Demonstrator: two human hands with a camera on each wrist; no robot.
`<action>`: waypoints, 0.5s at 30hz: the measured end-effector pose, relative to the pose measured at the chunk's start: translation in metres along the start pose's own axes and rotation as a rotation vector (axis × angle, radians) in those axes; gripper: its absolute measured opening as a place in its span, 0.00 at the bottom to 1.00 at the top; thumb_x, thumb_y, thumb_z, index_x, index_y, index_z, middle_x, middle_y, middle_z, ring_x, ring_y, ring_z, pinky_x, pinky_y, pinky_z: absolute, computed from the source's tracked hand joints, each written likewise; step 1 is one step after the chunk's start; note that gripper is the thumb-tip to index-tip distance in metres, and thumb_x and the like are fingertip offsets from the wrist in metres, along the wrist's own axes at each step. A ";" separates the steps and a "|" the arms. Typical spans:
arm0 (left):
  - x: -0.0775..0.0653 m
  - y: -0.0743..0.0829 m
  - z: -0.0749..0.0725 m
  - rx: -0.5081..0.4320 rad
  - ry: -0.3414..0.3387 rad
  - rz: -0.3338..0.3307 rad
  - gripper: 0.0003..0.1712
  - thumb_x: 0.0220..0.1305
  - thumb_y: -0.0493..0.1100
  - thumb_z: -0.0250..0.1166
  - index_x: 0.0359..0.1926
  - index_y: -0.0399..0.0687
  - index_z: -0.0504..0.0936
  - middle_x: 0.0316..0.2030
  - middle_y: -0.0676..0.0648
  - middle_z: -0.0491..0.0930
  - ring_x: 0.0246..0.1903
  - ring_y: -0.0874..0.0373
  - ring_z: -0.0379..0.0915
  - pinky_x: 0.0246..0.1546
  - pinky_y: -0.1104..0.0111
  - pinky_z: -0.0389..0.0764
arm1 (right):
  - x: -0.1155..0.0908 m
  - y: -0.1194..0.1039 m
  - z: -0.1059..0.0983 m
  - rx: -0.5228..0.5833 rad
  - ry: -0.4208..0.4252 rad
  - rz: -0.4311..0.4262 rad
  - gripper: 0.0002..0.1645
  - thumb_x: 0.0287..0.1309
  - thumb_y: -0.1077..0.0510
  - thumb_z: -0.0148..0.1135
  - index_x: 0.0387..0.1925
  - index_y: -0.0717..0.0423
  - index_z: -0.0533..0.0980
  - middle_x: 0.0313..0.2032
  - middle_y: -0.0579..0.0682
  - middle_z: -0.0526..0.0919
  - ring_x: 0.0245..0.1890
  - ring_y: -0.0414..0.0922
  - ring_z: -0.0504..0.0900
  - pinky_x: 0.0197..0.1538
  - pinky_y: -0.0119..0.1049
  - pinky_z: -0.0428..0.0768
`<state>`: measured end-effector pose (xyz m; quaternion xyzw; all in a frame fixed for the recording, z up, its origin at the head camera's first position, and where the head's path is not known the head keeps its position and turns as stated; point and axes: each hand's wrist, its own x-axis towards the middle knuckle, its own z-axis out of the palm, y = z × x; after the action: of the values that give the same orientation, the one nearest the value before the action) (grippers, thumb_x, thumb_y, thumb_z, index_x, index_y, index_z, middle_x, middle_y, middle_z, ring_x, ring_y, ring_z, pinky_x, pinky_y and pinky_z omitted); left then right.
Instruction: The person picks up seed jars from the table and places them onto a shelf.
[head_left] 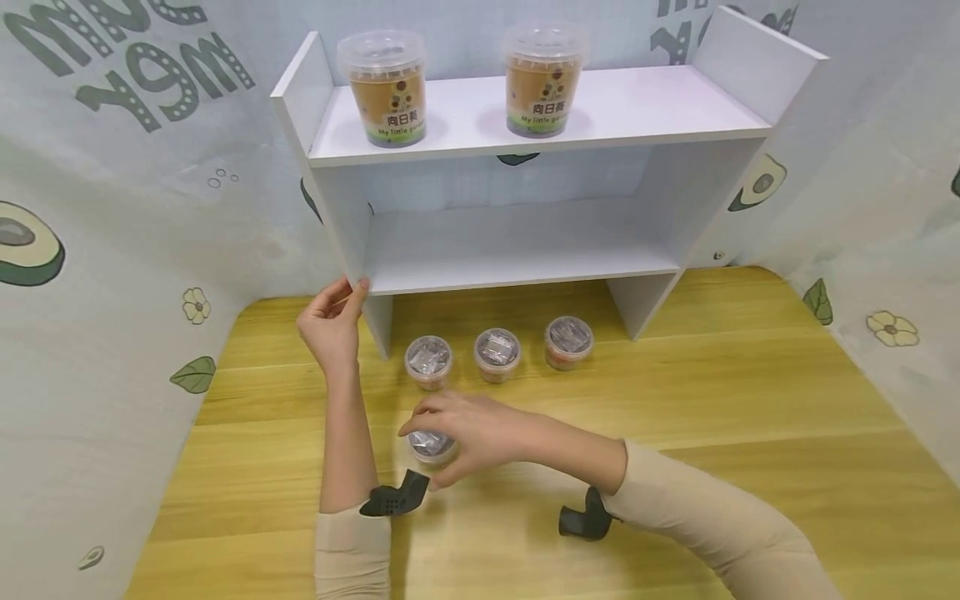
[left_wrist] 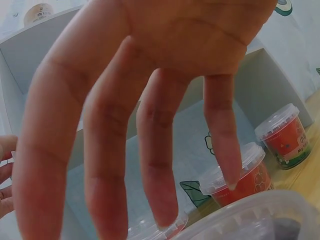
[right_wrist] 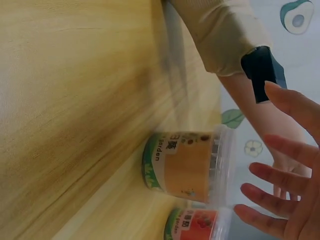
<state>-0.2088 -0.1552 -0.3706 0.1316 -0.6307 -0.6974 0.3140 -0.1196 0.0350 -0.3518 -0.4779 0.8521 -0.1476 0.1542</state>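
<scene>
My left hand [head_left: 333,325] grips the front edge of a white shelf [head_left: 525,279] at its left side panel, thumb in front. Over a lidded tub [head_left: 435,450] on the table hovers my right hand [head_left: 480,429], fingers curved and spread. In the right wrist view those fingers stand apart from this tub [right_wrist: 187,165], which has an orange label and clear lid. The right hand [left_wrist: 165,45] also fills much of the left wrist view, partly hiding red-labelled tubs [left_wrist: 285,137]. Only some fingers of the left hand [left_wrist: 6,175] show at that view's left edge.
Three smaller tubs [head_left: 497,354] stand in a row at the shelf's foot. Two orange-labelled tubs [head_left: 390,104] sit on the top board [head_left: 637,100]. The wooden table [head_left: 712,467] meets a patterned cloth backdrop [head_left: 150,208].
</scene>
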 end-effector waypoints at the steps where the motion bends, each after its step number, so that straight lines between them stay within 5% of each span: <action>1: 0.000 0.000 0.000 0.002 -0.002 -0.001 0.21 0.44 0.49 0.75 0.38 0.41 0.86 0.27 0.57 0.82 0.24 0.62 0.77 0.26 0.75 0.79 | 0.000 0.000 0.001 0.001 -0.002 -0.001 0.38 0.43 0.41 0.71 0.58 0.44 0.70 0.54 0.45 0.72 0.54 0.41 0.71 0.54 0.31 0.72; 15: -0.001 0.003 0.001 0.026 -0.002 -0.017 0.20 0.44 0.48 0.75 0.38 0.41 0.86 0.28 0.56 0.82 0.26 0.62 0.78 0.27 0.75 0.80 | 0.005 -0.005 0.013 -0.038 -0.057 0.030 0.39 0.43 0.44 0.71 0.59 0.44 0.70 0.56 0.45 0.70 0.57 0.43 0.69 0.46 0.33 0.77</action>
<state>-0.2072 -0.1540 -0.3677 0.1400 -0.6388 -0.6920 0.3056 -0.1129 0.0272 -0.3627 -0.4717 0.8572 -0.1155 0.1715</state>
